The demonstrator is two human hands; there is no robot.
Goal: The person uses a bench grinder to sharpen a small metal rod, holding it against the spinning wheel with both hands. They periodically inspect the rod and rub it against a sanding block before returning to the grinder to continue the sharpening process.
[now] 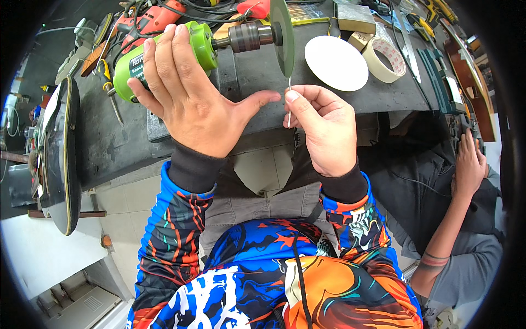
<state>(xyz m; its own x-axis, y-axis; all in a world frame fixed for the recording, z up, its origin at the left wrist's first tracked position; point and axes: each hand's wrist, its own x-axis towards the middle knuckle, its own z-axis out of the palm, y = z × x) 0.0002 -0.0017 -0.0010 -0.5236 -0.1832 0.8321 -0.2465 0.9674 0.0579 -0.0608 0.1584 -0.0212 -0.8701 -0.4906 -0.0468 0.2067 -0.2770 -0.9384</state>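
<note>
My left hand [194,107] lies flat over a green bench motor [201,46], fingers stretched out and thumb pointing right. From the motor's shaft a dark metal chuck [249,37] carries a thin, greenish grinding disc [283,38], seen almost edge-on. Just below the disc, my right hand [326,123] pinches a slim metal rod [289,119] between thumb and fingers. The rod stands upright in the picture, its upper tip at the disc's lower edge; whether they touch I cannot tell. My left thumb tip comes close to the right fingers.
Right of the disc lie a white round plate [336,63], a roll of masking tape [384,61] and a metal block [355,17]. A screwdriver [111,96] and red power tool [148,24] are at left. A co-worker's arm [452,219] is at right.
</note>
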